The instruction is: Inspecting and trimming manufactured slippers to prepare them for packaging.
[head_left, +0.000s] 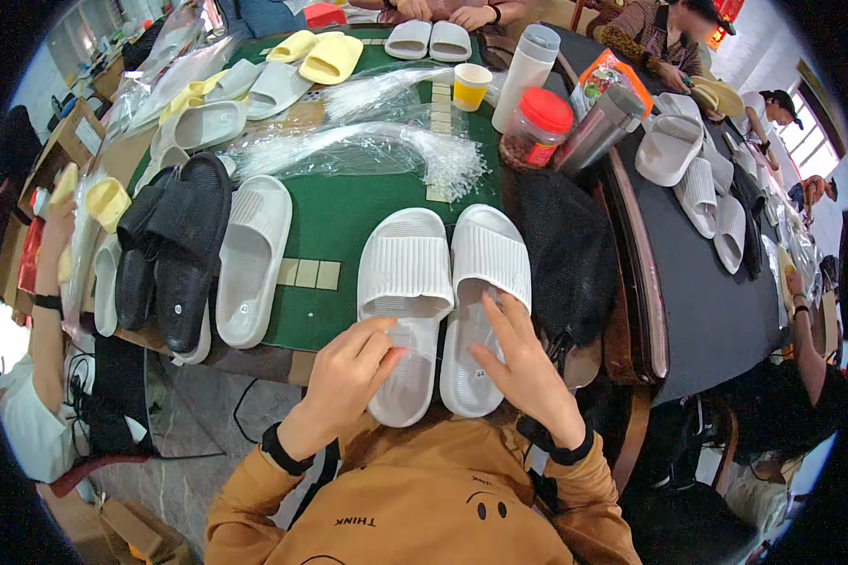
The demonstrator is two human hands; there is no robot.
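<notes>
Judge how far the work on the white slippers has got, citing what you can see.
Done: nothing clearly finished shows. In hand: the left hand and right hand rest on a white slipper pair, clear plastic between them. Left: black slippers, grey slipper, yellow slippers lie loose; clear bags wait.

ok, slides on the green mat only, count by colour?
White slides: 3, the left hand and right hand rest on two of them
Black slides: 2
Yellow slides: 2
Pale grey slides: 2 clear, maybe more under wrapping
Total: 9 visible
</notes>
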